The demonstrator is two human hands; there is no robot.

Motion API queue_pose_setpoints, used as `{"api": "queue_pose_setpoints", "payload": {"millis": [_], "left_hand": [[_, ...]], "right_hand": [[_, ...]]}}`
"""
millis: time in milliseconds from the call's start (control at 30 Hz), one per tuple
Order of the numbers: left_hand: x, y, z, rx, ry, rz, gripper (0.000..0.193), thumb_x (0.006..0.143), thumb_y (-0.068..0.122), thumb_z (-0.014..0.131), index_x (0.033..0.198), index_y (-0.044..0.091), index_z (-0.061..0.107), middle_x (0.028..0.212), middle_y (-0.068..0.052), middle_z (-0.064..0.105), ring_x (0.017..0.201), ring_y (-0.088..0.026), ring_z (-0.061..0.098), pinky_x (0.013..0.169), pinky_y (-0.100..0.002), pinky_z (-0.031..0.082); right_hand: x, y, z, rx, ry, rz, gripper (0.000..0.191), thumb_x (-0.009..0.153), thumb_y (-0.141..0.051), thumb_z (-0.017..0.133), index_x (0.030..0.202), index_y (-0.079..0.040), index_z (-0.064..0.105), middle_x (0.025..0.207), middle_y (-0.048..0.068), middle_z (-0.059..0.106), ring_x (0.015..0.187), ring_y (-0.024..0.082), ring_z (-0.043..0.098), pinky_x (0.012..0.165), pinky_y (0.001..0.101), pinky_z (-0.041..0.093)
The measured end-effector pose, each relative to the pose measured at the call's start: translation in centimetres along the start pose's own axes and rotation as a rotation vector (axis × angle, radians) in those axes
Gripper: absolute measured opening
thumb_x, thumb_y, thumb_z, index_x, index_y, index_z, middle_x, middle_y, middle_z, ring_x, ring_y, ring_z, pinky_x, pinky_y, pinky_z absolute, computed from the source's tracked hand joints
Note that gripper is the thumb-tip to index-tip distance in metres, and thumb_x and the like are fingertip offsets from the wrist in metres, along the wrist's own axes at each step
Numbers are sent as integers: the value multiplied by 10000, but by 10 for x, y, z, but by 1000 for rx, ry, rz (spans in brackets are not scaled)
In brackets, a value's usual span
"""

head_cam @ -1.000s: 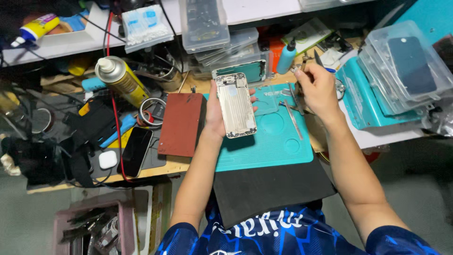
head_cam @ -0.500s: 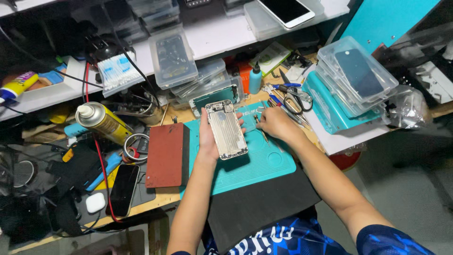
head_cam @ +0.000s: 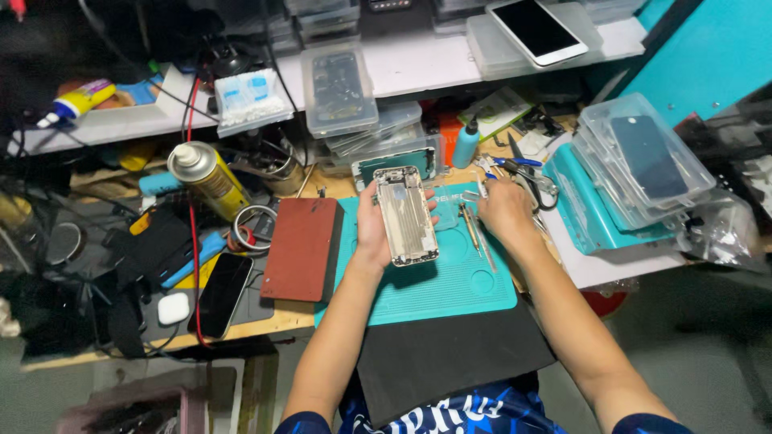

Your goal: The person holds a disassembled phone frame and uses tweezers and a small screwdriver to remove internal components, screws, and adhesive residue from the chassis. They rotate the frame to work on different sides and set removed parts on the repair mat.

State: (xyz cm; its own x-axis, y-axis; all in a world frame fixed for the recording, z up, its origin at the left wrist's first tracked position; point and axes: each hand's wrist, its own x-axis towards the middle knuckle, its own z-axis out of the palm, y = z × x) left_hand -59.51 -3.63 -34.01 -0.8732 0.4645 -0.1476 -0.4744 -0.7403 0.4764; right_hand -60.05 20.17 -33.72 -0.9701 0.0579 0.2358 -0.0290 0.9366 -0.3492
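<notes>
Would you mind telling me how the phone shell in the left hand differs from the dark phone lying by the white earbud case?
The phone shell is silver, open-faced with bare innards; the dark phone shows a closed black glass face. The shell is held in the left hand over the teal mat; the dark phone lies untouched on the bench. Both are slim rounded rectangles of like size.

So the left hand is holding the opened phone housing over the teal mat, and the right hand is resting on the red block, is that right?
Not quite. In the head view the right hand rests at the mat's far right edge by the small metal tools, not on the red block, which lies left of the teal mat. The left hand does hold the opened phone housing.
</notes>
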Motion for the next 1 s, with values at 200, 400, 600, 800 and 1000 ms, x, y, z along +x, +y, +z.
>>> {"api": "queue_pose_setpoints", "payload": {"millis": [200, 400, 600, 800, 1000], "left_hand": [[-11, 11, 3, -27, -138, 20, 744, 1039, 567, 281, 1394, -40, 524, 1311, -281, 627, 1136, -385, 658, 956, -595, 563], [-21, 13, 5, -28, -290, 25, 770, 1119, 572, 256, 1449, -73, 519, 1338, -267, 630, 1146, -383, 660, 968, -568, 583], [-26, 7, 2, 44, -267, 50, 745, 1108, 573, 225, 1430, -32, 518, 1296, -220, 646, 1140, -377, 673, 950, -547, 594], [-27, 1, -2, 63, -316, 76, 728, 1140, 568, 221, 1434, -22, 530, 1314, -204, 651, 1164, -338, 669, 986, -514, 576], [-26, -3, -3, 99, -253, 50, 720, 1121, 581, 213, 1458, 21, 515, 1319, -176, 646, 1154, -313, 661, 1005, -530, 565]], "right_hand": [[-9, -27, -37, 541, -21, -165, 274, 917, -130, 724, 1159, -3, 742, 903, 178, 661, 771, 292, 644, 706, 386, 510], [-18, -74, -70, 663, -17, -492, 186, 1005, -69, 671, 1164, -15, 750, 973, 99, 703, 859, 205, 677, 750, 308, 519], [-23, -94, -70, 639, 45, -439, 170, 954, -70, 718, 1104, 2, 753, 926, 117, 691, 816, 215, 686, 700, 320, 531], [-24, -95, -67, 572, 146, -529, 158, 942, -54, 748, 1088, 2, 772, 930, 116, 707, 848, 242, 680, 757, 335, 531], [-24, -93, -60, 728, 7, -400, 187, 925, -71, 737, 1096, 2, 763, 941, 112, 716, 796, 192, 693, 701, 298, 539]]}}
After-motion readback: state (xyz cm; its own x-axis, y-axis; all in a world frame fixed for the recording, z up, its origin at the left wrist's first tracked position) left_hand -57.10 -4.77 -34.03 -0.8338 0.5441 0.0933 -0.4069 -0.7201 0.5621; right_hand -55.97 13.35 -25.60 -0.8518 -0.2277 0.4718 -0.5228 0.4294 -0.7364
